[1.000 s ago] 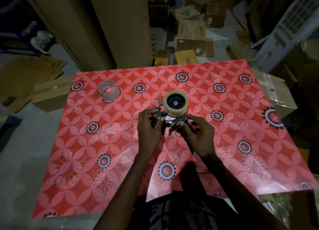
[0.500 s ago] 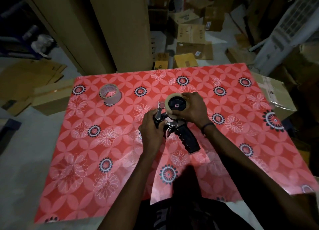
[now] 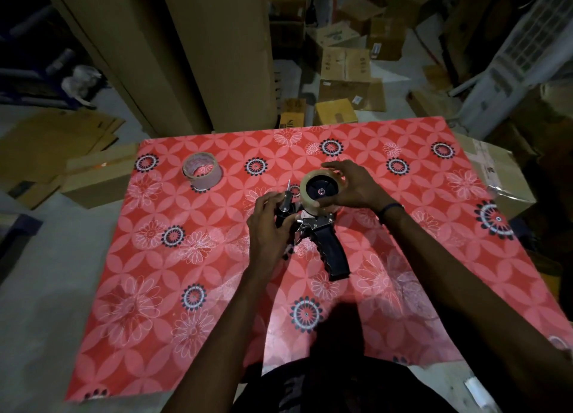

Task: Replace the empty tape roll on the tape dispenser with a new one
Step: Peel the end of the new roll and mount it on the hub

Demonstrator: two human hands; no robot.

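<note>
Head view looks down on a table under a red flowered cloth (image 3: 155, 288), and the tape dispenser (image 3: 316, 226) lies on its side near the middle of it. Its black pistol handle (image 3: 335, 254) points toward the person, resting on the cloth with no hand on it. A new roll of clear tape (image 3: 322, 192) sits on the dispenser's black hub, the hub face showing through the roll's middle.

From where I stand, the right hand (image 3: 356, 189) curls round the far and right side of that roll, fingers arched over its rim and thumb down at its near edge, so it grips the roll. The left hand (image 3: 269, 230) is closed round the dispenser's front end, where the metal frame and a thin upright blade piece stick out above the knuckles.

Well apart, toward the far left corner of the cloth, an empty tape roll (image 3: 202, 173) stands on its flat side, its hollow showing only the red cloth beneath.

Beyond the table, cardboard boxes (image 3: 344, 71) sit about the floor, most of them shut; what is in them I cannot tell. Flattened cardboard (image 3: 62, 140) lies on the left.
</note>
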